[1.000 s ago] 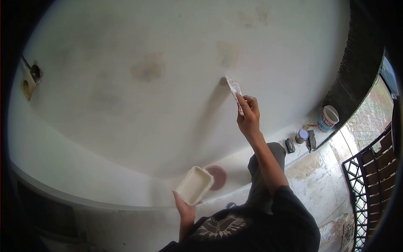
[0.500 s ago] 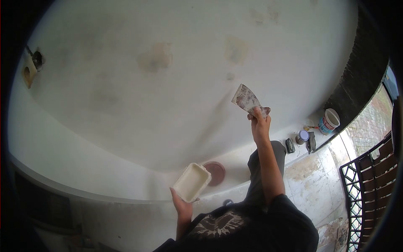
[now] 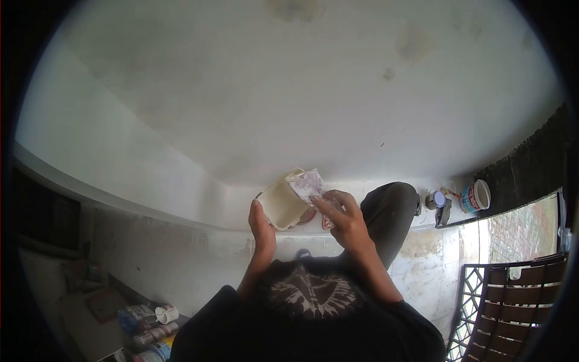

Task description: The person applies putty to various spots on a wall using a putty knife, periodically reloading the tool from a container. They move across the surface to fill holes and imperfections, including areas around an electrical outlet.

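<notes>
A pale rectangular tub [image 3: 280, 207] is gripped along its left side by my left hand [image 3: 262, 228]. My right hand [image 3: 345, 218] is wrapped round the handle of a wide putty knife [image 3: 307, 183]. The knife's blade, smeared with whitish material, lies over the upper right rim of the tub. Behind the tub, a reddish round lid [image 3: 307, 216] is partly hidden. The tub's inside looks cream-coloured.
A pale wall [image 3: 241, 108] with patchy stains rises ahead. At the right on the ledge are a lidded jar [image 3: 435, 200], a dark cloth-like item [image 3: 443, 213] and a white bucket [image 3: 476, 196]. A slatted gate [image 3: 518, 301] stands lower right; containers [image 3: 158, 333] lie lower left.
My right hand has brought the putty knife down from the wall to the tub's rim. My view has shifted downward, and the tub is held closer to the knife.
</notes>
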`<action>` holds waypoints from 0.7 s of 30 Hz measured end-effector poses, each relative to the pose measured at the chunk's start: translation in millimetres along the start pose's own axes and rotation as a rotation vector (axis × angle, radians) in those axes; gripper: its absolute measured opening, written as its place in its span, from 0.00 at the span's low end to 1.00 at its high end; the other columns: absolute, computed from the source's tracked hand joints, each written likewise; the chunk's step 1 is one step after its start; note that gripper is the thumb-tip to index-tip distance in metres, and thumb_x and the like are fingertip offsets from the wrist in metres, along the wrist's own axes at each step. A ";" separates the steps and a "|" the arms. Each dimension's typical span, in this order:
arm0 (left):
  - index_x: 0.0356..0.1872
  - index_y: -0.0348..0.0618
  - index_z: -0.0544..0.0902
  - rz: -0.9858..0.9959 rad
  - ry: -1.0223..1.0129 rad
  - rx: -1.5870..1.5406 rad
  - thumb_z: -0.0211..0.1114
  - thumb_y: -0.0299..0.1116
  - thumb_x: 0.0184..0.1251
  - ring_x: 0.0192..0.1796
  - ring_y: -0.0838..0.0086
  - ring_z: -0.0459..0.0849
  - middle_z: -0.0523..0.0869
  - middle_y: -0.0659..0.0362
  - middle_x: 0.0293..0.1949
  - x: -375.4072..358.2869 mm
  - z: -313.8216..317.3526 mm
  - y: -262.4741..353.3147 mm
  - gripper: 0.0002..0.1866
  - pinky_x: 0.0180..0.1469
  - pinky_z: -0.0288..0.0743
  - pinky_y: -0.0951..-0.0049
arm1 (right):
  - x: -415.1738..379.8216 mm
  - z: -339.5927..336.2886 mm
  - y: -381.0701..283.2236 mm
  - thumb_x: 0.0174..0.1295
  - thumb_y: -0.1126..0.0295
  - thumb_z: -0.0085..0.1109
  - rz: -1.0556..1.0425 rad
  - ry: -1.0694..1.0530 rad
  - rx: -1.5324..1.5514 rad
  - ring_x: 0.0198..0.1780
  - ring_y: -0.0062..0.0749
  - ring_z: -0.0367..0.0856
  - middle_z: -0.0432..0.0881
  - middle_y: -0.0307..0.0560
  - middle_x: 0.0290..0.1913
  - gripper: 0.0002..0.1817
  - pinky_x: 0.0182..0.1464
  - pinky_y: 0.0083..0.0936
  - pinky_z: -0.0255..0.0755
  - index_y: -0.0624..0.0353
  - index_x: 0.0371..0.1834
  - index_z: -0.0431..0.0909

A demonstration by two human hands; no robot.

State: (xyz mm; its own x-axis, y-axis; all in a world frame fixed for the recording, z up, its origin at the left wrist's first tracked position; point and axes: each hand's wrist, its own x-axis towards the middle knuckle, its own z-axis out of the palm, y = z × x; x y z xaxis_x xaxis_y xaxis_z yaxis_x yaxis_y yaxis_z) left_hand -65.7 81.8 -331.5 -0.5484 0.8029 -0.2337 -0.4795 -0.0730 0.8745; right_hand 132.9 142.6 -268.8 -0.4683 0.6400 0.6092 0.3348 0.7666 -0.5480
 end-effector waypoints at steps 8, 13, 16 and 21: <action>0.59 0.32 0.72 0.265 0.040 0.173 0.43 0.48 0.78 0.57 0.66 0.76 0.78 0.50 0.55 1.1 -0.8 -20.9 0.27 0.61 0.68 0.69 | -8.3 -14.9 -19.0 0.39 0.85 0.65 0.001 -0.352 -0.016 0.47 0.41 0.78 0.77 0.47 0.44 0.26 0.46 0.32 0.77 0.55 0.47 0.84; 0.58 0.32 0.72 0.288 -0.053 0.184 0.44 0.52 0.76 0.56 0.67 0.77 0.78 0.50 0.54 -8.8 4.3 -24.7 0.30 0.59 0.70 0.68 | 0.7 -32.9 -23.3 0.45 0.79 0.65 0.061 -0.570 0.012 0.45 0.43 0.79 0.76 0.47 0.43 0.21 0.48 0.33 0.76 0.57 0.46 0.83; 0.58 0.32 0.72 0.253 -0.061 0.170 0.44 0.52 0.76 0.56 0.67 0.77 0.78 0.51 0.54 -10.1 7.1 -29.9 0.29 0.59 0.70 0.68 | 3.9 -44.5 -31.1 0.45 0.79 0.66 0.094 -0.593 -0.001 0.45 0.43 0.79 0.76 0.47 0.43 0.21 0.48 0.33 0.76 0.57 0.46 0.83; 0.59 0.32 0.71 0.240 -0.042 0.185 0.43 0.52 0.77 0.57 0.68 0.76 0.78 0.51 0.54 -4.6 2.7 -25.0 0.29 0.59 0.69 0.68 | 3.5 -55.6 -33.3 0.46 0.81 0.64 0.162 -0.562 0.056 0.44 0.43 0.80 0.77 0.48 0.44 0.21 0.45 0.34 0.77 0.57 0.46 0.83</action>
State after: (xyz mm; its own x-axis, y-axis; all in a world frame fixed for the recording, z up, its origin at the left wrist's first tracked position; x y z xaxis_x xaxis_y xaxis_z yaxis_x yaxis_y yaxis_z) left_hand -49.3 81.4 -351.1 -0.6005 0.7996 0.0033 -0.2047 -0.1577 0.9660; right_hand 165.6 122.3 -216.6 -0.7818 0.6106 0.1261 0.4016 0.6479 -0.6473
